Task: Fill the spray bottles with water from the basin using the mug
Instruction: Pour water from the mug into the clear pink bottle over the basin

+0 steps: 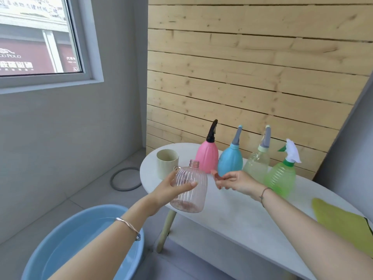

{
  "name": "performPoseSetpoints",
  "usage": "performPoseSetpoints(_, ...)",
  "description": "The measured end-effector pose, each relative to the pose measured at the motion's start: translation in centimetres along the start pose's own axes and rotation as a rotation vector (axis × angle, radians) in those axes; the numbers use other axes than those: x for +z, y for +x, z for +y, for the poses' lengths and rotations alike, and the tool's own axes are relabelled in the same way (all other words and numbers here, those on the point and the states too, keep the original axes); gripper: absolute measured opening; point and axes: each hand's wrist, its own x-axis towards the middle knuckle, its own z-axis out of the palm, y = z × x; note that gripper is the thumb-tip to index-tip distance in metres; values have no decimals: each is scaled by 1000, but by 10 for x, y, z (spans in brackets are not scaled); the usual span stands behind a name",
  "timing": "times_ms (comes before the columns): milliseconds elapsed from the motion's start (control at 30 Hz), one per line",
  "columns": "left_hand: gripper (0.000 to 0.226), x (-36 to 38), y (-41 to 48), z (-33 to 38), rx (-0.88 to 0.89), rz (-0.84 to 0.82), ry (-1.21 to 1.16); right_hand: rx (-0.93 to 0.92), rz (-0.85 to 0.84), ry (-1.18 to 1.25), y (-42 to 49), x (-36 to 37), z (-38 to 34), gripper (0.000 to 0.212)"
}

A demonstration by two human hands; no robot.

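My left hand [170, 185] grips a clear pink ribbed bottle [190, 196] with its neck open, held above the table's left edge. My right hand [235, 181] holds the bottle's pink spray head [217, 175] just to the right of it, over the white table [232, 219]. A cream mug [166, 165] stands behind the held bottle. Along the back stand a pink spray bottle [207, 156], a blue one [230, 160], a clear one [257, 163] and a green one [281, 176], all capped. The blue basin [66, 245] of water sits on the floor at lower left.
A yellow-green cloth [343, 221] lies on the table at right. A grey hose ring [125, 179] lies on the floor past the table's left end. A wooden plank wall stands close behind the bottles. The table leg [166, 231] stands beside the basin.
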Motion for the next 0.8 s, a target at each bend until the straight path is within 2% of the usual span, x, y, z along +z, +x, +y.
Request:
performPoseSetpoints(100,119,-6,2,-9,-20,14,-15,3,2,70,7,10,16,22)
performPoseSetpoints(367,102,-18,-2,-18,-18,23,-21,-4,48,21,22,31,35,28)
performPoseSetpoints(467,102,-26,-4,-20,-29,37,-24,-46,242,-107,27,35,29,25)
performPoseSetpoints(533,106,-32,-7,-21,-47,57,-13,-147,374,-144,29,42,15,15)
performPoseSetpoints(567,104,-36,-9,-22,-53,67,-11,-201,388,-137,28,49,4,12)
performPoseSetpoints(633,101,-43,-13,-23,-57,83,-20,-238,317,-70,30,68,-13,17)
performPoseSetpoints(700,100,-49,-19,-25,-56,109,-38,-191,223,27,35,88,-25,26)
performPoseSetpoints(800,98,-60,-30,-28,-53,146,-66,-93,177,124,47,113,-29,26)
